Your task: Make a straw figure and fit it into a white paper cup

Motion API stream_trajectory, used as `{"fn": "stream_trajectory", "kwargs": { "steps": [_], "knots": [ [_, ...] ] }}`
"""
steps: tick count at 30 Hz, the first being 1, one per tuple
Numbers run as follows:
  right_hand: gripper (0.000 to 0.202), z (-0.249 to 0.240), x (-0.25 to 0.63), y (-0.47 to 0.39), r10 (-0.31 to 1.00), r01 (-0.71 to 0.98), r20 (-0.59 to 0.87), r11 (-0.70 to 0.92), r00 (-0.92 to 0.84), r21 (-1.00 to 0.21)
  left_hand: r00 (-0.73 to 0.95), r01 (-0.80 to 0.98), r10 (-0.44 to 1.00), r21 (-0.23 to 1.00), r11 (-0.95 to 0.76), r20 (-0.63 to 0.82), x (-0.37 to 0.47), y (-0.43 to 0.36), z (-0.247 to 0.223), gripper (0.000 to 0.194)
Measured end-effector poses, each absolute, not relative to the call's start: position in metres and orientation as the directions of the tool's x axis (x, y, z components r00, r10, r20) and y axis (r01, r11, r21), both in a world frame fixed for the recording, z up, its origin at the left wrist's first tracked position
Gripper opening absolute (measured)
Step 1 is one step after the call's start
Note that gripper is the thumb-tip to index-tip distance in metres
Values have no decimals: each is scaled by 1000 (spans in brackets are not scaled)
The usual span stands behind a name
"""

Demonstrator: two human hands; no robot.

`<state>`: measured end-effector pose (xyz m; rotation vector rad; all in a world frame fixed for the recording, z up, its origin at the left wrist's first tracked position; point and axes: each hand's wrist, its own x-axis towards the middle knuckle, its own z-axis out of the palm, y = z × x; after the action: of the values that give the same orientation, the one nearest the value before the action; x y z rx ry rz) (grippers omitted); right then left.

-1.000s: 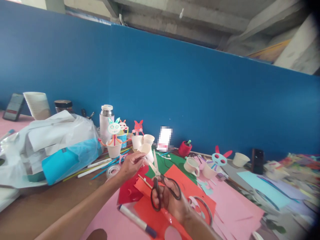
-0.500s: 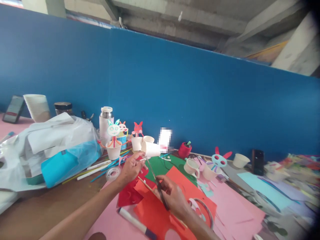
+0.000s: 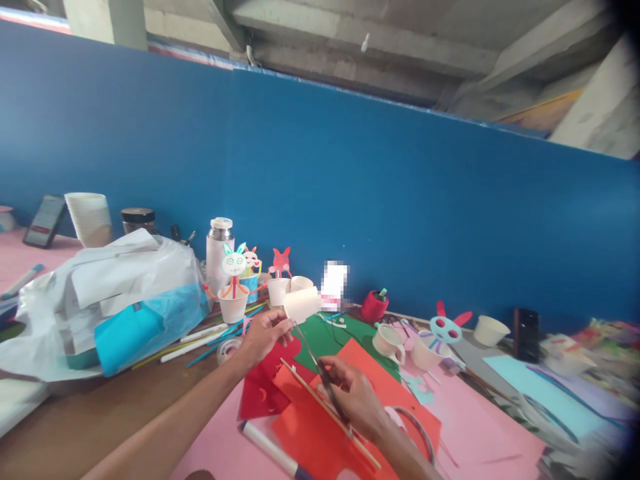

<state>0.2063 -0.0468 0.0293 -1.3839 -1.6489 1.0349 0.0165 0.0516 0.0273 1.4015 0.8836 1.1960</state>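
My left hand (image 3: pixel 267 335) has its fingers pinched at the near lower edge of a white paper cup (image 3: pixel 301 307). The cup is tipped on its side above the green sheet. Scissors (image 3: pixel 326 379) with dark handles sit in my right hand (image 3: pixel 353 393), their blades pointing up and left towards the cup's near edge and my left fingertips. Whether the blades touch the cup I cannot tell. Beneath my right hand, a thin wooden stick (image 3: pixel 361 448) lies slanted over orange-red paper (image 3: pixel 300 427). A marker (image 3: pixel 273 448) lies on the paper's near left side.
Decorated cups with paper bunny faces (image 3: pixel 234 261) stand behind, near a flask (image 3: pixel 221 250). A plastic bag (image 3: pixel 170 280) fills the left side. On the right are a handled white cup (image 3: pixel 387 343), another bunny cup (image 3: pixel 427 350) and a dark phone (image 3: pixel 527 335).
The view has turned slightly left, so things sit further right. The cup has tilted in my left hand, its right end now higher. My right hand still holds the scissors.
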Motion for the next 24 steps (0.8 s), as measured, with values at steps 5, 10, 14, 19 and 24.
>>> {"fn": "stream_trajectory", "kwargs": {
  "steps": [5,10,14,19,24],
  "knots": [
    [37,27,203,-49,960,-145,-123,-163,-250,-976,181,-194,970,972,-129,165,20,45,28,19],
    [34,26,201,-53,959,-283,-110,-185,-263,-941,163,-294,976,952,-89,142,25,42,25,19],
    [36,23,197,-53,958,-292,-155,-224,-241,-930,135,-371,986,928,-38,94,30,43,18,19],
    [33,17,186,-55,956,-446,-70,-197,-286,-873,96,-487,994,874,2,51,34,43,13,20],
    [32,18,179,-57,943,-523,-69,-240,-325,-818,111,-599,994,799,49,23,35,43,13,20]
  ]
}}
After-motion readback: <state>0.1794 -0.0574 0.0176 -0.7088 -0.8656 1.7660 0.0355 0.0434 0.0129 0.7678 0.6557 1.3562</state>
